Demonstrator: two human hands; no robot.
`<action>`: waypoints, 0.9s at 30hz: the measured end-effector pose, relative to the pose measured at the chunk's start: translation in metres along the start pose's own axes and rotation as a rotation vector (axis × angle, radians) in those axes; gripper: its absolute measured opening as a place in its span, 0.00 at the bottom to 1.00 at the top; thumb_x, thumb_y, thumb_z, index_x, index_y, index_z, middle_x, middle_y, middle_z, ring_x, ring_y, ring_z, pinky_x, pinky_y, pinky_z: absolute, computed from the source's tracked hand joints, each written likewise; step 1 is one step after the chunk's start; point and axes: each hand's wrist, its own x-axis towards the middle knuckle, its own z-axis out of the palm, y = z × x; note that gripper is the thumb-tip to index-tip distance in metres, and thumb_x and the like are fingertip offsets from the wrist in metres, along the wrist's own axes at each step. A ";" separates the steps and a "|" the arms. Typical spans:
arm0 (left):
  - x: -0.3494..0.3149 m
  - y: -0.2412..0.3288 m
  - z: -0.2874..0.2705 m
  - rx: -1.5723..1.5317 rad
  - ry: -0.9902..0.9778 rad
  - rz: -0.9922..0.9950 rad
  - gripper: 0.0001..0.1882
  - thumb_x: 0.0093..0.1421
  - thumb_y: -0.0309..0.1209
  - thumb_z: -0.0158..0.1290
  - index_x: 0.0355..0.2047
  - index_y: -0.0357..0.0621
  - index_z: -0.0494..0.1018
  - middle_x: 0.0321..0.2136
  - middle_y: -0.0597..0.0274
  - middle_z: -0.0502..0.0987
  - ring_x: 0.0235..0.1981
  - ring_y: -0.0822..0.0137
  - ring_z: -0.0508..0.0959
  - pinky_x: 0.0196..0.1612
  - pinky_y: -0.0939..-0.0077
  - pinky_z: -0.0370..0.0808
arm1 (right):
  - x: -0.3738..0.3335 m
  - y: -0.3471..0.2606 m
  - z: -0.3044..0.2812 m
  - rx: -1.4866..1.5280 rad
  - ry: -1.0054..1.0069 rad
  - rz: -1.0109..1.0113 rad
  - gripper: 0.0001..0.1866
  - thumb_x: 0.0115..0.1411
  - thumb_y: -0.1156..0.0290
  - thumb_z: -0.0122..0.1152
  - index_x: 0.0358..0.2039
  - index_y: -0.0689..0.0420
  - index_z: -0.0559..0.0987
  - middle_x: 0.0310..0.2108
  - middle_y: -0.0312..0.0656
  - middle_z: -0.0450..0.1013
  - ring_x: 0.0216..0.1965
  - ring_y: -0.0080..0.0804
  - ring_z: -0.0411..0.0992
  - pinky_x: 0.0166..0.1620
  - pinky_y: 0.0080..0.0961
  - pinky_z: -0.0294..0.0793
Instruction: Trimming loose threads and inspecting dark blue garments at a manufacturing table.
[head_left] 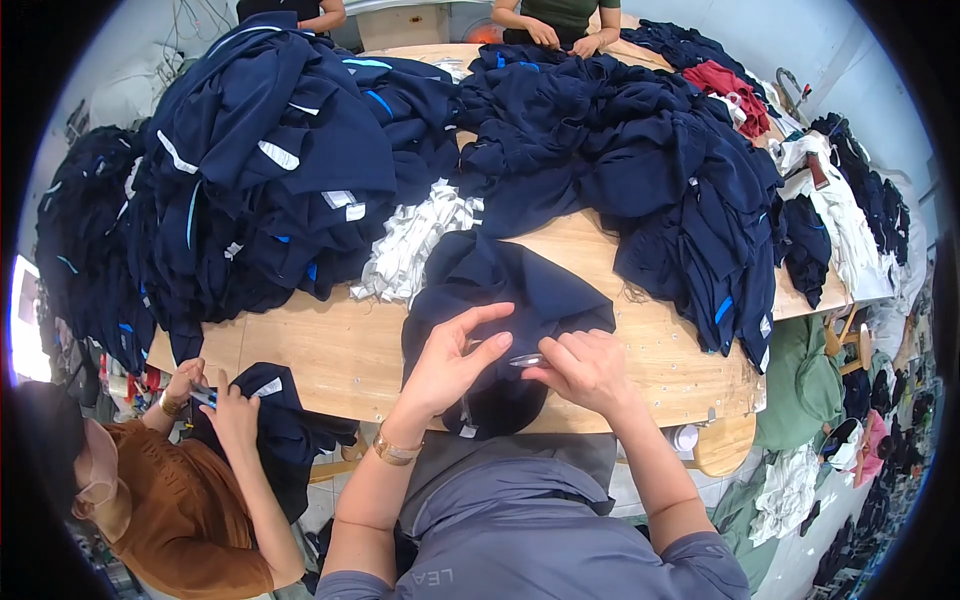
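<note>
A dark navy garment [520,280] lies in front of me at the table's near edge, part of it hanging over toward my lap. My right hand [587,370] is closed around a small pair of thread snips [527,360], whose metal tip points left above the cloth. Just left of that tip, my left hand [458,358] hovers over the garment, thumb and forefinger apart and nothing visible between them. Its lower fingers are partly hidden. A small white label [467,431] shows at the garment's lower edge.
A tall heap of navy garments [270,150] stands at the left, another pile [640,160] at the right. White labels [420,240] lie bunched on the wooden table [300,345]. At left a co-worker [190,490] handles navy cloth; two more people are across the table.
</note>
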 end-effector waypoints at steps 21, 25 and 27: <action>-0.002 0.003 0.003 -0.001 0.004 0.022 0.20 0.59 0.29 0.52 0.52 0.40 0.66 0.27 0.77 0.70 0.21 0.89 0.61 0.23 0.92 0.58 | -0.019 -0.008 0.016 0.951 0.220 0.704 0.12 0.54 0.68 0.62 0.36 0.59 0.73 0.16 0.28 0.63 0.18 0.12 0.57 0.22 0.12 0.55; -0.003 0.005 0.003 -0.012 -0.007 0.016 0.21 0.60 0.29 0.52 0.53 0.40 0.65 0.27 0.77 0.69 0.22 0.88 0.61 0.24 0.92 0.59 | -0.010 -0.014 0.015 1.247 0.118 0.843 0.12 0.58 0.68 0.59 0.40 0.59 0.74 0.19 0.22 0.62 0.19 0.08 0.55 0.23 0.08 0.51; -0.004 0.004 0.001 0.006 -0.025 0.017 0.21 0.60 0.28 0.52 0.54 0.40 0.64 0.28 0.76 0.69 0.22 0.88 0.61 0.24 0.92 0.59 | -0.007 -0.018 0.014 1.353 -0.011 0.958 0.11 0.58 0.68 0.59 0.40 0.59 0.75 0.20 0.23 0.63 0.20 0.08 0.55 0.22 0.08 0.50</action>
